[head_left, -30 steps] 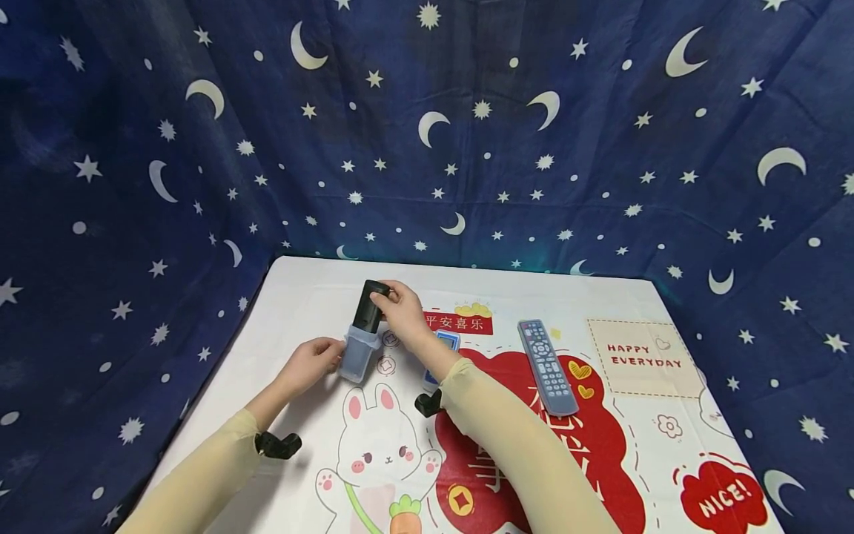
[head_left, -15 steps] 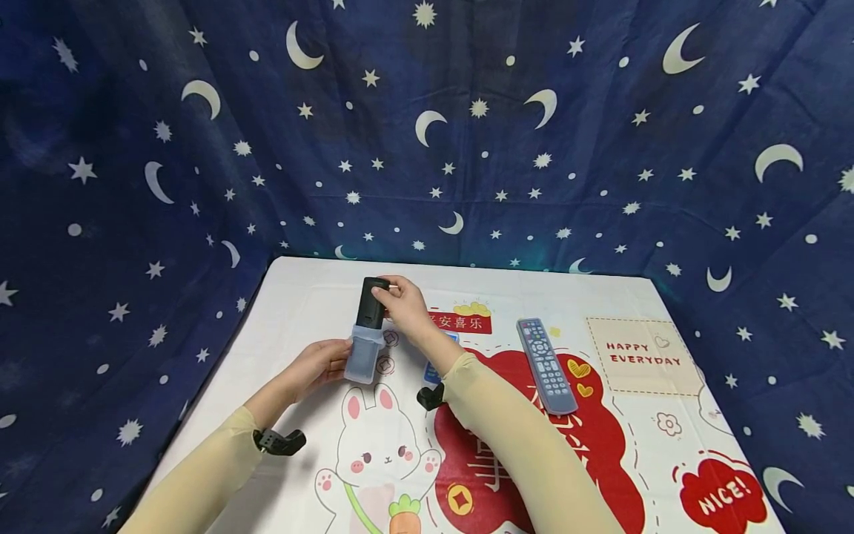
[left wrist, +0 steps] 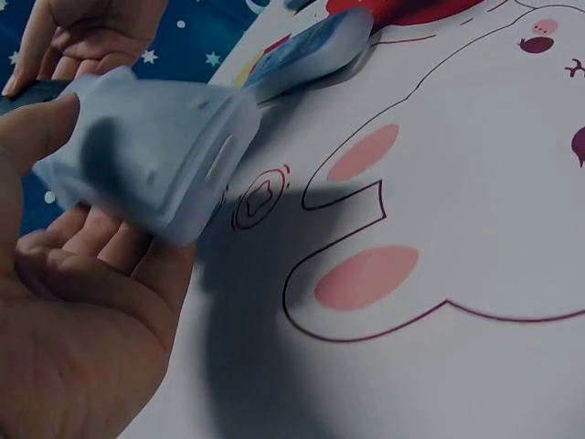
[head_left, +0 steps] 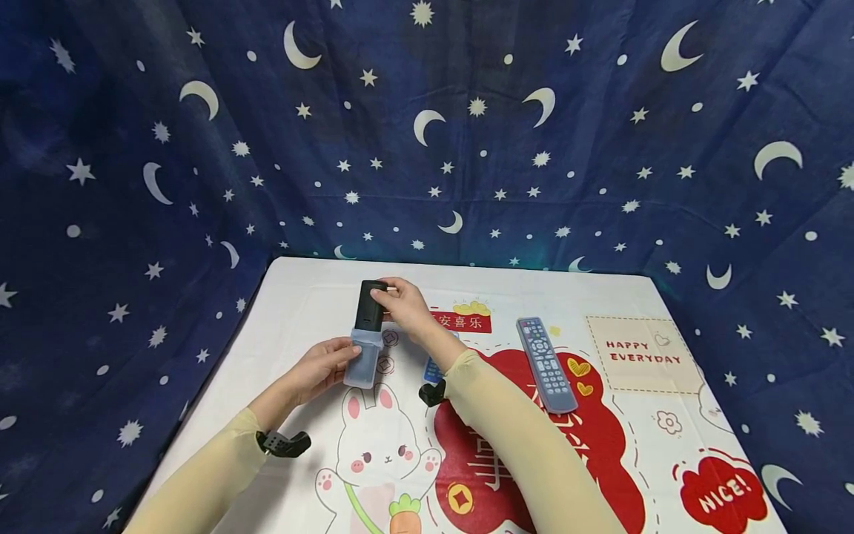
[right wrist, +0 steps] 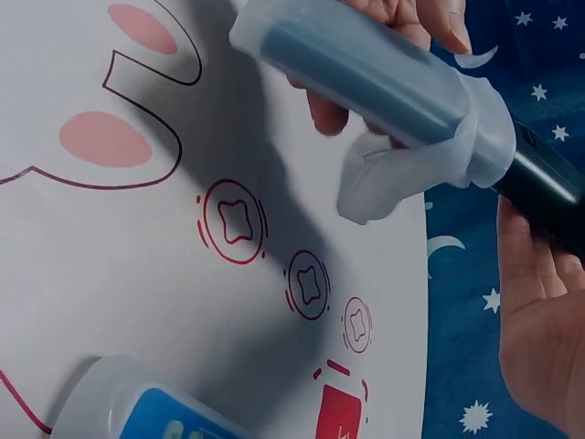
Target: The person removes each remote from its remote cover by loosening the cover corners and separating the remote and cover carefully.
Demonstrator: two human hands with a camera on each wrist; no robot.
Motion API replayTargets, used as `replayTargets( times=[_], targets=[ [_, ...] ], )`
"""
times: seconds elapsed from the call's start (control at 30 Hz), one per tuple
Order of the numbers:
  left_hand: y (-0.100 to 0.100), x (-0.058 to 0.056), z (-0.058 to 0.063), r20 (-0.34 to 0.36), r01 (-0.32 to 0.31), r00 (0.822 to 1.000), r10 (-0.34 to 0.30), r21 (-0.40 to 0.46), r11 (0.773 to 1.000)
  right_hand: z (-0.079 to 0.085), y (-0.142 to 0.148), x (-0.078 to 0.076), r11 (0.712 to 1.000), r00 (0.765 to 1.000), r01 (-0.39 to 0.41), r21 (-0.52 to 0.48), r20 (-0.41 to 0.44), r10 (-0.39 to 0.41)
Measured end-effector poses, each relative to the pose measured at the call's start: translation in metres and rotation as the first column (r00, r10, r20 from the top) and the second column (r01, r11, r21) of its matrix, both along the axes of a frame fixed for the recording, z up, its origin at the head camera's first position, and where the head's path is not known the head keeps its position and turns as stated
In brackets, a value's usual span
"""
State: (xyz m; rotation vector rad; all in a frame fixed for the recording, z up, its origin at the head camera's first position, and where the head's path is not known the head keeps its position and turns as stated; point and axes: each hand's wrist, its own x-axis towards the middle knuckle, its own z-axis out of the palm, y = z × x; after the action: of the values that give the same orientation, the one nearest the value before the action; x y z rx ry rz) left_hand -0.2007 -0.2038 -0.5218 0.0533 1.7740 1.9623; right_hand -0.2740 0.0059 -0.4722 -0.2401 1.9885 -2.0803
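Observation:
A black remote control [head_left: 369,310], its plain back showing, is partly inside a translucent bluish silicone sleeve [head_left: 362,363]. My left hand [head_left: 323,368] grips the sleeve, thumb on top and fingers underneath, as the left wrist view shows. At the far end my right hand [head_left: 404,308] holds the bare part of the remote between thumb and fingers. In the right wrist view the sleeve [right wrist: 393,87] has its mouth folded back, with a loose flap hanging below. Both pieces are held above the table, their shadow falling on the cloth.
A blue-faced remote in a clear cover [head_left: 433,369] lies beneath my right forearm. Farther right rests a long grey remote [head_left: 548,367]. The printed white tablecloth [head_left: 300,297] meets a dark blue star-and-moon curtain [head_left: 427,185] at the back and sides.
My left hand has shifted slightly right and its thumb now lies over the sleeve. The sleeve and remote have swung a little more upright in the head view.

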Motion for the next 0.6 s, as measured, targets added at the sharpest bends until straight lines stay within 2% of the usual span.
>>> replayTargets(
  times=[0.4,0.6],
  targets=[
    [0.01,0.002,0.0,-0.071,-0.067,0.996,0.059,-0.12,0.991,0.001,-0.003,-0.002,0.999,0.999,0.029,-0.025,0.045,-0.028],
    [0.015,0.007,0.001,-0.081,-0.068,0.995,0.059,-0.116,0.991,0.0,0.0,-0.007,0.998,0.997,0.053,0.012,0.057,-0.054]
  ],
)
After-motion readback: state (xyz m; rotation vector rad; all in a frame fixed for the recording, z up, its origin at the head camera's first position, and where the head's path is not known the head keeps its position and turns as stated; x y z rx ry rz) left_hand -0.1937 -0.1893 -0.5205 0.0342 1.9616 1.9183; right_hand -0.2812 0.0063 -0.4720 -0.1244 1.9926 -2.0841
